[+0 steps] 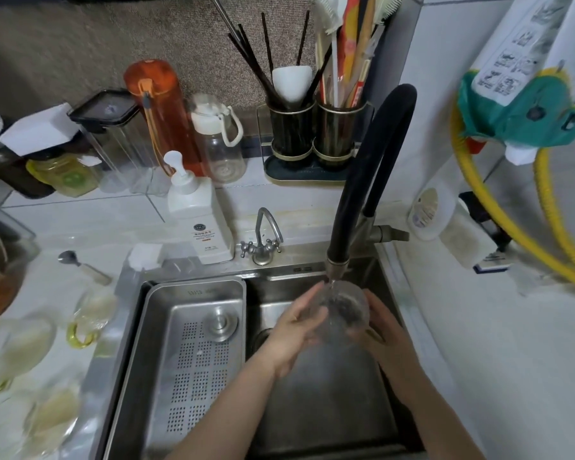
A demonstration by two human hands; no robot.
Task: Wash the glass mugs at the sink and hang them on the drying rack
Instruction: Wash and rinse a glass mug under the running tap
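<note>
**dishguy:** Two hands on one glass mug (345, 313) right now, held under the black tap (372, 180) over the right side of the sink (312, 410). Water's running straight into it. Left hand (296, 330) has its fingers wrapped round the near side; right hand (384, 330) cups the far side, curled against the glass. Can't see the handle from here (might be tucked under a palm).

**suds42:** Wet glass is slippery, I'd guess, and it'll chip if it knocks that steel basin. I'd keep one hand round the body and hook a finger through the handle before lifting it out.

**dishguy:** Agreed. It's stiff and probably not heavy, so grip matters more than strength. More mugs (90, 318) wait on the counter to the left, with yellowish handles. No drying rack in view, only the drain tray (166, 327) in the left half.
</note>
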